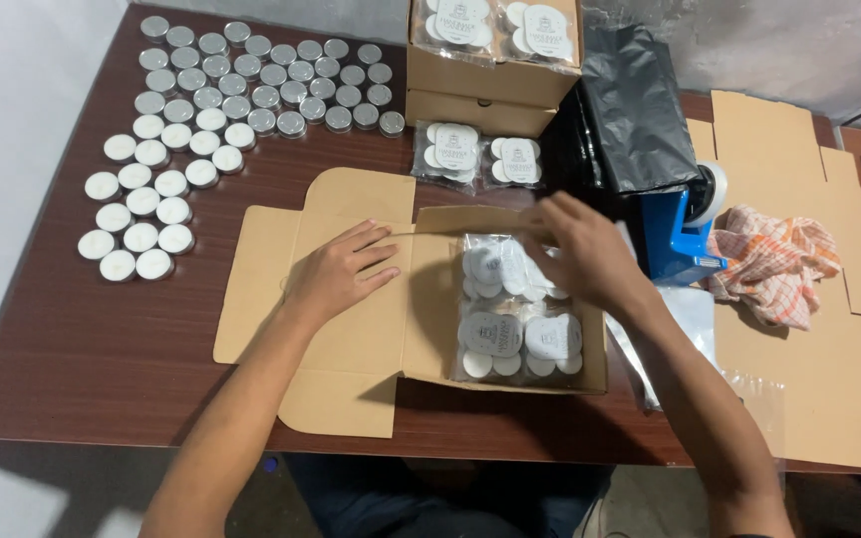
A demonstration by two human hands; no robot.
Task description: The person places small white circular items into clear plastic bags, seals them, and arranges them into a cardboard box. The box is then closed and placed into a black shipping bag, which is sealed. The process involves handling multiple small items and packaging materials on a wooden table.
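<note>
Left hand (336,274) lies flat, fingers spread, on the cardboard box (351,339) lid. Right hand (580,254), at 3 o'clock, covers the upper candle packet (515,334) inside; its grip is blurred, possibly pinching the wrapper.

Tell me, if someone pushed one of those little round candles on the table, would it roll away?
Probably not: each tealight candle sits flat in a low cup, so it would likely slide. It looks light. Tipped on edge, its round shape might roll across the wooden table.
</note>
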